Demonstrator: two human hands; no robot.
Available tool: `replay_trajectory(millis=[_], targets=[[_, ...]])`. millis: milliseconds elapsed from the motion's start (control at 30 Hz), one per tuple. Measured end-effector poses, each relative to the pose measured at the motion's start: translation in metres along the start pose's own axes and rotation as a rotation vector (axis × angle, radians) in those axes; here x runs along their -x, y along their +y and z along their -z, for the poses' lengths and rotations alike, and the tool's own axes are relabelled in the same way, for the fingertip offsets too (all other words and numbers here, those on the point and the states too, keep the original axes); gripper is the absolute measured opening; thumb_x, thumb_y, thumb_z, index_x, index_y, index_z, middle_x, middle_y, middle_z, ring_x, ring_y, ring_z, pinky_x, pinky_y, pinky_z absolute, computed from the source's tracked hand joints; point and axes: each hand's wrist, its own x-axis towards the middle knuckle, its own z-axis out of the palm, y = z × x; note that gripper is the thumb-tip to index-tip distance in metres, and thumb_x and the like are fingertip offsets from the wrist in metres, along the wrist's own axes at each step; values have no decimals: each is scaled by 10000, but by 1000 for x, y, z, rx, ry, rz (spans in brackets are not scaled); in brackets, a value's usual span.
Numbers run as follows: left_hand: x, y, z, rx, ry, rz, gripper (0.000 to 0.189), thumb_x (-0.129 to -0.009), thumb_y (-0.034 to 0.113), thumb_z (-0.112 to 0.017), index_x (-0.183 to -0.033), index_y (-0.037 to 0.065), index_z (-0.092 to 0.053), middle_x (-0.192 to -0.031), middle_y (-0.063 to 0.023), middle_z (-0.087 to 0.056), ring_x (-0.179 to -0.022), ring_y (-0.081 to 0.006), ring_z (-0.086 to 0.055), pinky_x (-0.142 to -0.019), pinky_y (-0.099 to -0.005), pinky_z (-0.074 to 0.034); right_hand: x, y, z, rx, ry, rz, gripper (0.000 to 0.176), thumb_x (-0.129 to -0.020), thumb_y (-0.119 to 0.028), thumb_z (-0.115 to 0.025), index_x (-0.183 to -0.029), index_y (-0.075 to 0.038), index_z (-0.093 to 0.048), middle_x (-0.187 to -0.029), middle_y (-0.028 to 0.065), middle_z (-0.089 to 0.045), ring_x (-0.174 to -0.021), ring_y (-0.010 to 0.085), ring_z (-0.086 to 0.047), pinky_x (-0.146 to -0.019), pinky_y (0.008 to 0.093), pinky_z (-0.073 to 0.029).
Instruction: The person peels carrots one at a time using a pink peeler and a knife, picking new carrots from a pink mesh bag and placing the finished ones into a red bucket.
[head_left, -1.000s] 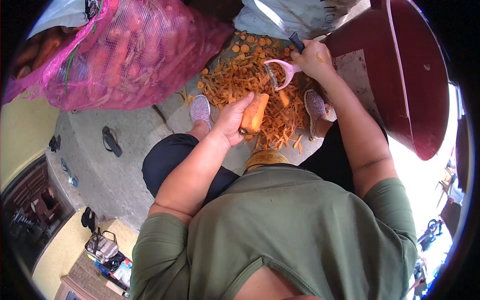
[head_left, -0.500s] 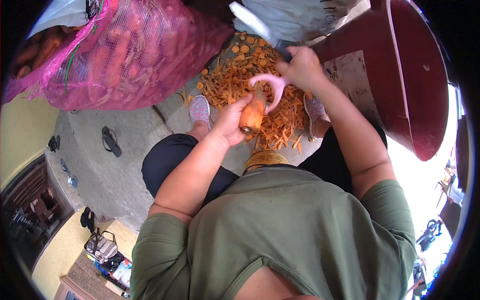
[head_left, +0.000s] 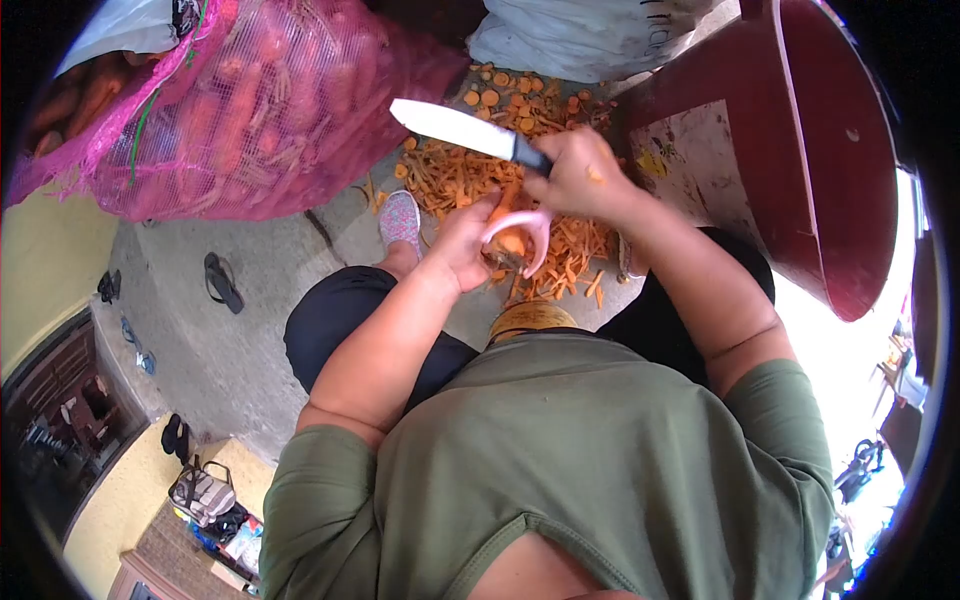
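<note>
An orange carrot (head_left: pixel 510 243) is held by my left hand (head_left: pixel 462 243), whose fingers wrap round its left side. A pink peeler (head_left: pixel 537 232) lies across the carrot. My right hand (head_left: pixel 585 175) is closed round the peeler's handle and also round the black handle of a knife (head_left: pixel 455 127), whose pale blade points to the upper left. Orange peelings (head_left: pixel 570 255) and round carrot slices (head_left: pixel 489 98) lie scattered on the ground below both hands.
A pink mesh sack (head_left: pixel 250 120) full of carrots stands at the upper left. The large dark red tub (head_left: pixel 850 170) is at the right, near my right arm. A white sack (head_left: pixel 570 40) lies at the top. Behind my left leg is a black slipper (head_left: pixel 222 283).
My right hand has moved a little left and down with the peeler and knife; the blade now lies flatter. The peeler sits lower on the carrot, whose end has turned.
</note>
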Motion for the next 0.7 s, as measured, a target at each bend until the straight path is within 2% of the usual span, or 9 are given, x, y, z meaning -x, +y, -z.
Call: replay_trajectory(millis=[33, 100, 167, 267, 367, 467, 567, 600, 700], targets=[[0, -1, 2, -37, -49, -13, 338, -870, 322, -396, -1064, 57, -473, -873, -83, -566, -742, -189, -573, -588, -354, -488, 3, -5, -2, 52, -37, 35, 259, -621, -250, -620, -821, -86, -620, -655, 159, -588, -671, 284, -598, -712, 372, -471], [-1, -5, 9, -111, -151, -37, 307, -866, 310, -411, -1032, 66, -493, -855, -67, -568, -731, -179, -577, -577, -350, -488, -10, 19, -6, 5, -18, -120, 267, -642, -282, -625, -809, -74, -618, -685, 158, -593, -682, 282, -598, -678, 377, -472], [4, 0, 3, -105, -98, 11, 363, -877, 339, -358, -1069, 51, -466, -873, -85, -573, -714, -197, -577, -569, -359, -486, -24, 49, 5, 100, 243, -247, 294, -638, -302, -637, -808, -64, -616, -700, 157, -598, -681, 275, -599, -666, 367, -478], [5, 2, 5, -66, -109, 43, 357, -877, 339, -357, -1060, 54, -470, -867, -84, -573, -715, -198, -578, -566, -353, -489, -31, 60, 10, -14, 220, -277, 310, -623, -303, -646, -825, -69, -620, -712, 155, -603, -680, 274, -599, -656, 359, -483], [5, 2, 2, -36, -46, 34, 350, -875, 342, -366, -1054, 61, -473, -859, -88, -572, -715, -202, -577, -571, -353, -489, -5, 10, 0, 48, -21, 9, 314, -624, -280, -639, -864, -77, -622, -693, 144, -602, -661, 280, -597, -650, 370, -479], [5, -2, 2, -149, -76, -8, 355, -874, 351, -372, -1054, 62, -474, -853, -101, -571, -713, -213, -578, -579, -362, -488, -13, 28, -10, 9, 11, -82, 289, -630, -272, -639, -845, -80, -623, -674, 134, -601, -640, 271, -600, -639, 369, -481], [6, 4, 7, -136, -116, 76, 337, -874, 330, -387, -1051, 57, -475, -879, -102, -567, -748, -203, -576, -594, -379, -486, -34, 66, 13, 16, 211, -350, 255, -632, -274, -646, -786, -72, -625, -652, 129, -598, -618, 260, -600, -623, 355, -485], [7, 5, 6, -122, -82, 59, 330, -874, 322, -392, -1051, 57, -475, -892, -103, -564, -761, -197, -574, -599, -382, -484, -32, 61, 21, -32, 194, -349, 250, -627, -269, -639, -769, -65, -623, -644, 136, -596, -616, 258, -601, -625, 357, -484], [6, 2, 0, -50, -29, 3, 317, -872, 308, -404, -1055, 59, -475, -920, -101, -557, -791, -181, -566, -613, -389, -480, -12, 19, 6, -33, 148, -64, 245, -617, -264, -627, -758, -64, -623, -632, 149, -590, -618, 272, -599, -627, 365, -482]])
